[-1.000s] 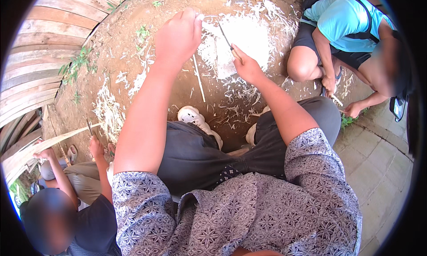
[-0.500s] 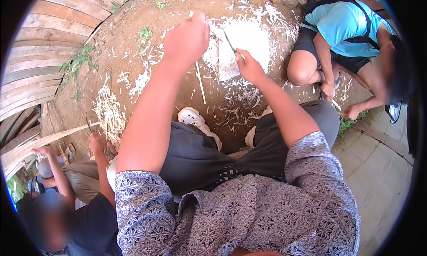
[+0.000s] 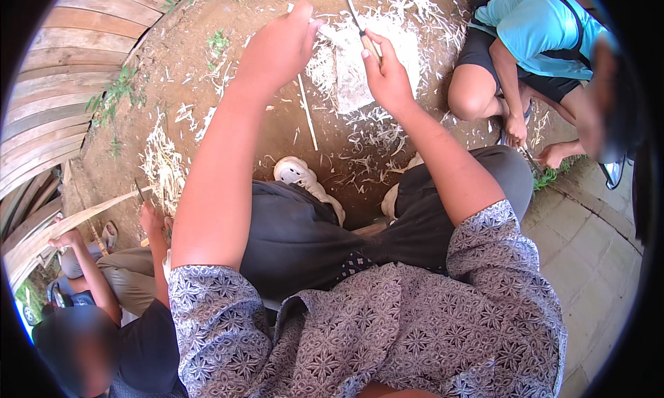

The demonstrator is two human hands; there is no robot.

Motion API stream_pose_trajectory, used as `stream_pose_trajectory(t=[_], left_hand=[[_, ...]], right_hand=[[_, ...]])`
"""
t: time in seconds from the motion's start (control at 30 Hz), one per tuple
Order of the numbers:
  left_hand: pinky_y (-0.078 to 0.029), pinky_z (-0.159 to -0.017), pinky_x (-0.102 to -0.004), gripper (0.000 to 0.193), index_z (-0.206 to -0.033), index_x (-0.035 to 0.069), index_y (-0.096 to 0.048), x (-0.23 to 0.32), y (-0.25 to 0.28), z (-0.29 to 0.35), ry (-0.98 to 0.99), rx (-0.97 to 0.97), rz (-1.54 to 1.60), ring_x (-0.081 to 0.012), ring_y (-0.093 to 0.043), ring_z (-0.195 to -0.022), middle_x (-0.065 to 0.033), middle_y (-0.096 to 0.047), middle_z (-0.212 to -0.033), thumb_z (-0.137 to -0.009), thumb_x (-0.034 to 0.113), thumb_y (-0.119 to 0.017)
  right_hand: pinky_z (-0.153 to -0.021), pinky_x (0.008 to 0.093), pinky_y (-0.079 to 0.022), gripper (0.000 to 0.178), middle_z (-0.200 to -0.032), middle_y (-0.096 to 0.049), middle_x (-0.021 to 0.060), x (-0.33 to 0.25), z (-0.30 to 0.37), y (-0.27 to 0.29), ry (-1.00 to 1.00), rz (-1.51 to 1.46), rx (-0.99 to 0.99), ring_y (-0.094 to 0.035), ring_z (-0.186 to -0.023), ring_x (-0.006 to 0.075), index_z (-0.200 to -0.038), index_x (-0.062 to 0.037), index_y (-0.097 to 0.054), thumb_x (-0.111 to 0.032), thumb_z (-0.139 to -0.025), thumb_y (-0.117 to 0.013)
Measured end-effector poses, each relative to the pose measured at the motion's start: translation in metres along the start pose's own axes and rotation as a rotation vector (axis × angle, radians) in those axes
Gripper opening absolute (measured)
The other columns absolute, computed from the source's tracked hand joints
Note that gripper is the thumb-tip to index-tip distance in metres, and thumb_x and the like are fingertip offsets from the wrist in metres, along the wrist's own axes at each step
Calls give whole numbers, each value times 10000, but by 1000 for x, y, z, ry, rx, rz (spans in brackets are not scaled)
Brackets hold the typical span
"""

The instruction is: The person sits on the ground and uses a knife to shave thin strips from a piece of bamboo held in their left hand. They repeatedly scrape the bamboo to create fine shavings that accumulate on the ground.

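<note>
The wooden-handled knife (image 3: 368, 44) is held in the right grip (image 3: 389, 76), its blade directed away from the body. The left grip (image 3: 277, 52) is curled closed beside it; its contents cannot be told. A thin pale strip (image 3: 308, 114) is seen below the left grip; whether it is held cannot be told. Pale shavings (image 3: 164, 164) are strewn on brown ground (image 3: 277, 132). Co-workers are seated at left (image 3: 142, 343) and right (image 3: 536, 31).
</note>
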State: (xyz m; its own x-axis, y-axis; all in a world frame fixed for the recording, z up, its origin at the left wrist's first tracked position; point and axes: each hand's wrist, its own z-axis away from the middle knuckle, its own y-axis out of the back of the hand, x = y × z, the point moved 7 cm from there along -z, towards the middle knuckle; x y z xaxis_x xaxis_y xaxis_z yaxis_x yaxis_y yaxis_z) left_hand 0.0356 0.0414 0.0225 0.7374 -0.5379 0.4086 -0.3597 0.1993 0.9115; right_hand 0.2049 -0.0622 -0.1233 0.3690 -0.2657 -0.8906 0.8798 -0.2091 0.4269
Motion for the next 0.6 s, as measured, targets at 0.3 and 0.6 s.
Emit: stream_pose_trajectory(t=[0.3, 0.6], left_hand=[[-476, -699, -530, 261, -1025, 25, -483, -3, -2, 0, 9, -11, 30, -443, -649, -788, -244, -660, -832, -1067, 282, -499], [-468, -704, -500, 231, -1055, 25, -479, -7, -1, 0, -49, 0, 102, -424, -638, -779, -227, -638, -816, -1073, 255, -482]], right_hand=[[-891, 455, -534, 452, -1011, -724, 240, -4, -2, -1, -142, 126, -110, -704, -991, 410, -1436, -184, -493, -382, -1033, -539], [-779, 424, -539, 403, -963, -733, 207, -13, -1, 4, 20, 155, 26, -721, -858, 363, -1427, -152, -514, -289, -1048, -540]])
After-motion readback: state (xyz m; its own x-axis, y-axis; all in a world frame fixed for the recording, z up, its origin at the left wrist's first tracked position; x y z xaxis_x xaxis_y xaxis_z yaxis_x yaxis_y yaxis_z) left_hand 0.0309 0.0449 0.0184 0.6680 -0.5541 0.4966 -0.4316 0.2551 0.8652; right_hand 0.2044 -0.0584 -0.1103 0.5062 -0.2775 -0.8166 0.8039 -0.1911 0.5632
